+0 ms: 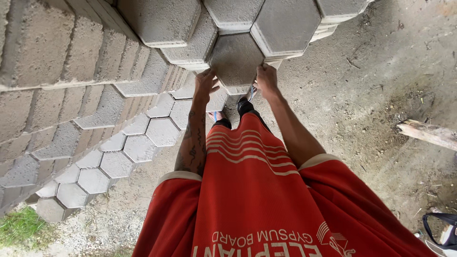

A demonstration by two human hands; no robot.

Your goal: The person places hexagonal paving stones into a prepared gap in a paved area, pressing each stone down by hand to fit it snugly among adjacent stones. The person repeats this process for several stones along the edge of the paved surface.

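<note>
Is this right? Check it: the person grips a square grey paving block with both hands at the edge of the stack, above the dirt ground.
One thing is wrong: the paving block is hexagonal, not square. The head view shows the left hand and the right hand gripping its two sides at the edge of the stack of grey hexagonal pavers, above the dirt ground.
</note>
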